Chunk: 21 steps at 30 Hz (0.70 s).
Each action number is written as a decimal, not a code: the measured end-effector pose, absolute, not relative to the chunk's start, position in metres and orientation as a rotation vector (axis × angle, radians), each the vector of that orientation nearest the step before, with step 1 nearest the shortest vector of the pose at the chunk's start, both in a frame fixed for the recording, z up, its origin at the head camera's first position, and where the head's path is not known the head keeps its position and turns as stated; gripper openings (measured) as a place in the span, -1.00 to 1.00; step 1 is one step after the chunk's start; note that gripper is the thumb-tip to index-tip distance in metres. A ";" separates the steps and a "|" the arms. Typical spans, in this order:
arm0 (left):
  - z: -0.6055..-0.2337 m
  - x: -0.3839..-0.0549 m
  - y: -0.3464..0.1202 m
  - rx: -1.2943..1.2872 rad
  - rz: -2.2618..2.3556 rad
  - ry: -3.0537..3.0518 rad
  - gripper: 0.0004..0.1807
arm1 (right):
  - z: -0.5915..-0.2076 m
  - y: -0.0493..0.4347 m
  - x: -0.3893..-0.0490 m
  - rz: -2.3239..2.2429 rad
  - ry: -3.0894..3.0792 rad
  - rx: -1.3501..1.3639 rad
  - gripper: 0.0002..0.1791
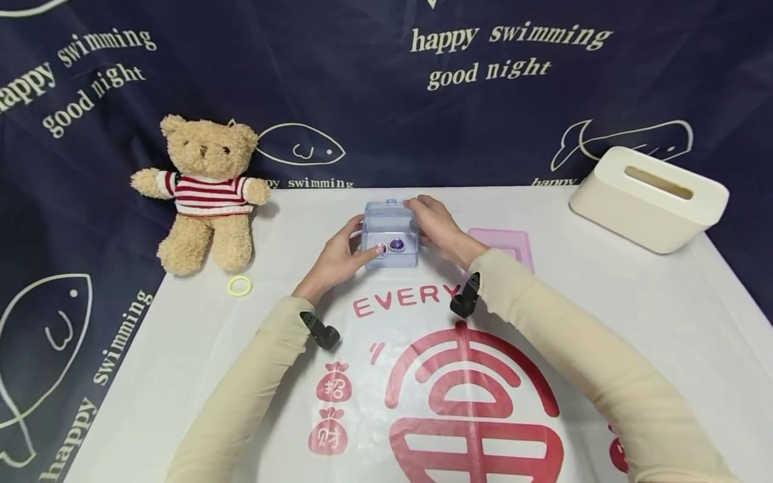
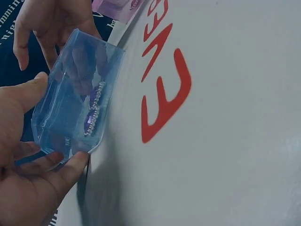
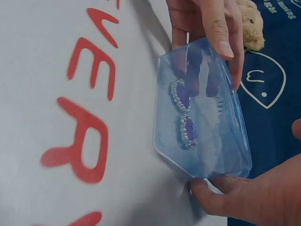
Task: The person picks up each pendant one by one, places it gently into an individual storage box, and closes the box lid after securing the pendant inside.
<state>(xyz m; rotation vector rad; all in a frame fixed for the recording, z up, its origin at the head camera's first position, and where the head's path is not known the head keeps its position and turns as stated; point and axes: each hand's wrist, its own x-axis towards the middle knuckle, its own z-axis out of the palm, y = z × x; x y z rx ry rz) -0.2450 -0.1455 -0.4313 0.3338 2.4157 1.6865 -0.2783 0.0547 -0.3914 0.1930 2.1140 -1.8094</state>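
A translucent blue plastic box (image 1: pixel 391 260) rests near the back middle of the white table, its lid (image 1: pixel 389 209) raised at the far side. Two purple gem ornaments (image 1: pixel 396 245) edged with small clear stones lie in it; through the clear wall, the right wrist view shows these ornaments (image 3: pixel 181 95) side by side. My left hand (image 1: pixel 343 258) grips the box's left side, thumb across the front. At the right side my right hand (image 1: pixel 441 231) holds the box, with fingertips by the lid's upper corner. Some right fingers are hidden behind the plastic.
A pink plastic piece (image 1: pixel 524 245) lies beyond the right forearm. The teddy bear (image 1: pixel 208 194) sits at the back left, with a yellow ring (image 1: pixel 239 286) before it. At the back right stands a cream tissue box (image 1: pixel 646 201). A dark printed cloth (image 1: pixel 386 100) hangs behind the table.
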 end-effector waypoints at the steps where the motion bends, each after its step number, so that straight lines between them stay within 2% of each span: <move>1: -0.431 -0.245 -0.145 0.336 1.679 2.417 -0.19 | -0.392 0.054 -0.280 -1.831 2.098 0.211 -0.20; 9: -0.433 -0.249 -0.147 0.327 1.646 2.435 -0.15 | -0.389 0.052 -0.286 -1.937 2.085 0.268 -0.24; 18: -0.433 -0.248 -0.148 0.319 1.668 2.407 -0.16 | -0.376 0.053 -0.287 -1.824 2.240 0.202 -0.36; 21: -0.433 -0.248 -0.148 0.324 1.668 2.406 -0.16 | -0.370 0.054 -0.287 -1.827 2.214 0.201 -0.34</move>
